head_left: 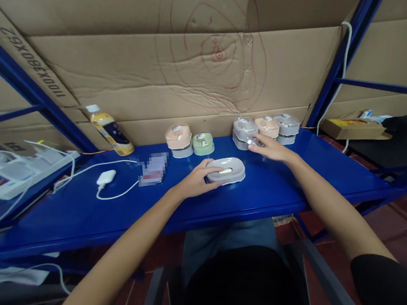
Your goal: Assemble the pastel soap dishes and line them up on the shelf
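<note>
Our left grip (199, 178) is closed around the left end of the grey oval dish (239, 172), thumb at its near side and a finger reaching over the rim. The dish sits near the middle of the blue surface (275, 188), with a strip of room between it and the front edge and a wider bare stretch to its right. Our right grip (271, 149) is farther back, before the grey stacked containers (244, 129); its fingers reach left across their front, but we cannot tell whether they pinch anything, and a glossy bit at the fingertips is hard to make out. At the back edge, those containers, the peach container (267, 126) and the other grey stack (287, 126) crowd together against the cardboard (117, 79). A gap parts them from the green container (204, 145) and the peach-topped stack (178, 136). Toward the left, a pixelated phone (154, 169), a white charger (105, 177) with its looping cable and a leaning bottle (113, 132) take up room. Our fingers hide the dish's left end, and the lower frame edge cuts off our sleeves.
</note>
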Tool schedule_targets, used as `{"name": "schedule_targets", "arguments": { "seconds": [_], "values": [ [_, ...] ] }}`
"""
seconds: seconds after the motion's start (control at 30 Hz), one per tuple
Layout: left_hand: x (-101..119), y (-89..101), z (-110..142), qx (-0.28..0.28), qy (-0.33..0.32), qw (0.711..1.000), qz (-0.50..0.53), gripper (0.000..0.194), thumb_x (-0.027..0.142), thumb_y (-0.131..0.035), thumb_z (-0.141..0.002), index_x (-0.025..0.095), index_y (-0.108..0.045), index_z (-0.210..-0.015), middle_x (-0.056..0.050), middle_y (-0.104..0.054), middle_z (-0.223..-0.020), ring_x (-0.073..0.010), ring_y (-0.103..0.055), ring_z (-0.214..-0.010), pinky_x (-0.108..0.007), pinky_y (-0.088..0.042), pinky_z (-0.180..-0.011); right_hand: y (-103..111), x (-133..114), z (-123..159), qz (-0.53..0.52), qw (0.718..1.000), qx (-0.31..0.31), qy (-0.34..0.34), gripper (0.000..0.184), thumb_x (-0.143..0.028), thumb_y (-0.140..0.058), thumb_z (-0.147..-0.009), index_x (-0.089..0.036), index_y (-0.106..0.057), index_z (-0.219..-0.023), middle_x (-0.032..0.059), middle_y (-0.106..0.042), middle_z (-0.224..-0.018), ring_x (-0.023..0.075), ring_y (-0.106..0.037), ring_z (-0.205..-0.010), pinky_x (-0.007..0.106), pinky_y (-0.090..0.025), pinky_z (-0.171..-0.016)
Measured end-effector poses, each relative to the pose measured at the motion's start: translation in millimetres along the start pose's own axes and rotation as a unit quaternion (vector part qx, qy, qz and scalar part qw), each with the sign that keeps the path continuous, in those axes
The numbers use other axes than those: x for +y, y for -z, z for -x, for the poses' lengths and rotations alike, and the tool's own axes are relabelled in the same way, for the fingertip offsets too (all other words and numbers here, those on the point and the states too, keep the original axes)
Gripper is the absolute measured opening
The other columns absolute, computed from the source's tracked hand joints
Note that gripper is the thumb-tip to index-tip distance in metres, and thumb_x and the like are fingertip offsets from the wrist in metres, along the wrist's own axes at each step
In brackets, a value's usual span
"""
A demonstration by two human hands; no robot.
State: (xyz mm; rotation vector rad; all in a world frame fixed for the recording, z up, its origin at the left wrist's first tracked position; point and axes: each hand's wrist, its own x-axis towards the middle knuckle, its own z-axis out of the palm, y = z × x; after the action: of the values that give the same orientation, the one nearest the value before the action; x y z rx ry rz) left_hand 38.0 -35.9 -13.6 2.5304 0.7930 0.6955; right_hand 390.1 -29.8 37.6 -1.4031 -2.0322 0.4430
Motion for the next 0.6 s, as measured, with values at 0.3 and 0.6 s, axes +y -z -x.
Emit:
{"name": "schedule_targets", "arguments": {
  "seconds": [0.3, 0.6],
  "values": [
    [-1, 13.9, 0, 0.052, 0.038, 0.997, -0.039, 0.050, 0.057, -0.059, -0.105, 0.023, -0.077, -0.138, -0.015, -0.057, -0.154, -0.0386, -0.053, -0.151, -0.058, -0.043, -0.130, -3, 6, 1, 0.004, 1.000, 0.022, 0.006, 0.072, -0.077, -0.061, -0.099, -0.018, -0.067, -0.139, 0.0167, -0.076, -0.135, 0.0344, -0.072, -0.116, 0.052, -0.058, -0.104],
    [-15, 28.7, 1, 0.083, 0.090, 0.990, -0.073, 0.054, 0.060, -0.057, -0.102, 0.019, -0.077, -0.132, -0.016, -0.065, -0.135, -0.0372, -0.062, -0.138, -0.059, -0.047, -0.124, -4, 4, 4, -0.006, 0.999, -0.015, -0.033, 0.074, -0.083, -0.031, -0.107, -0.021, -0.069, -0.118, 0.0135, -0.079, -0.115, 0.0271, -0.076, -0.090, 0.045, -0.064, -0.083]
  ]
}}
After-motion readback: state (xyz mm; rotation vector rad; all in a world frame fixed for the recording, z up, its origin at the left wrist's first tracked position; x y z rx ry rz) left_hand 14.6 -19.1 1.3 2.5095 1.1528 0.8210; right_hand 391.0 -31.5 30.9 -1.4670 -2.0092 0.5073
